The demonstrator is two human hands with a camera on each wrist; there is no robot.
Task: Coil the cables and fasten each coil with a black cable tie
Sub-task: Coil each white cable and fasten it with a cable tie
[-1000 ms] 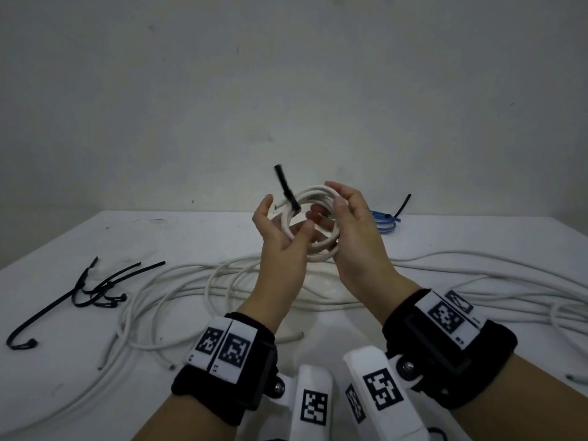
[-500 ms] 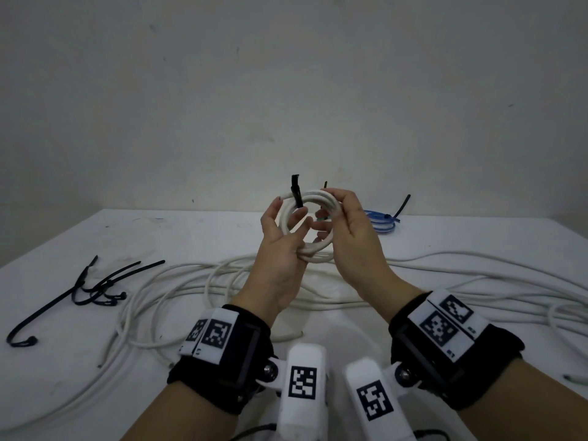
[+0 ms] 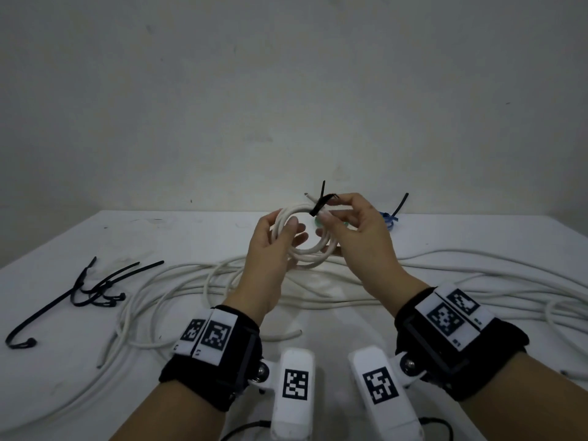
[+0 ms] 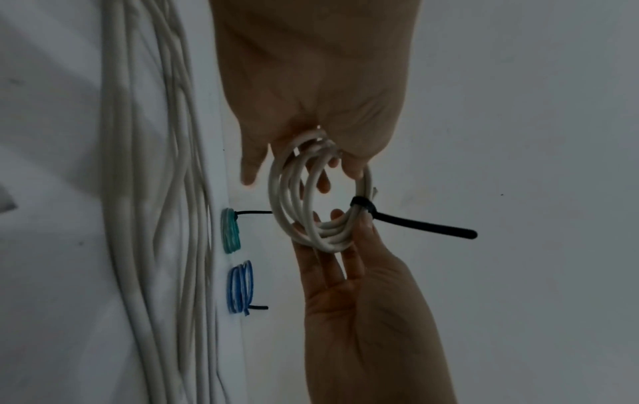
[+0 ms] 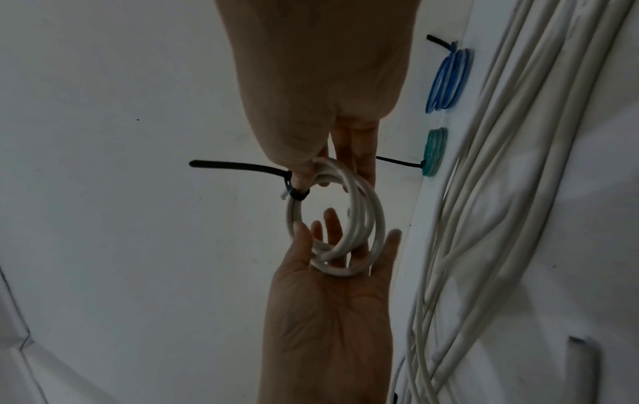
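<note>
We are holding the white coil (image 3: 300, 240) above the table (image 3: 191, 237), left hand (image 3: 270, 249) now pinching its side, right hand (image 3: 356, 230) now pinching the black tie (image 3: 321, 203) wrapped around its top.

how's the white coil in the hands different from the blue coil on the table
The white coil is held up by both hands; the blue coil lies on the table by the wall. The white coil's loops are splayed apart; the blue coil's loops lie closer together. Both have a black cable tie around them with its tail sticking out.
</note>
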